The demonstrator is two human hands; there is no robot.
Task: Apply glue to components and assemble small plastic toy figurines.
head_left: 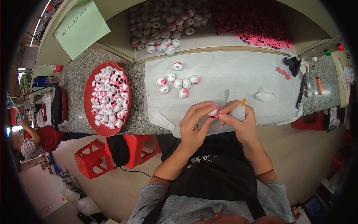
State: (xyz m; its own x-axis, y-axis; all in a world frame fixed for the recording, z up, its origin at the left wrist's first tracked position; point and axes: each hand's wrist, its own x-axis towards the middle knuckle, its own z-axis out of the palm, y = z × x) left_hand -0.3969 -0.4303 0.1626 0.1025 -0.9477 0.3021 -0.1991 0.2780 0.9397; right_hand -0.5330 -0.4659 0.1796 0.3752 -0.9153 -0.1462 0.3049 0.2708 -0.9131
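Observation:
My left hand (194, 121) pinches a small white round piece with a pink ring (214, 112) at the near edge of the white sheet (238, 76). My right hand (242, 117) touches the same piece with its fingertips and also holds a small squeeze bottle with an orange nozzle (239, 109). Several finished white and pink pieces (178, 83) lie on the sheet just beyond my hands.
A red oval tray (89, 112) full of white and pink pieces sits at the left. At the back lie a heap of white pieces (160, 26) and a heap of pink rings (257, 22). A green paper (81, 28), a pen (301, 93), an orange lighter (319, 84) and red stools (93, 158) are around.

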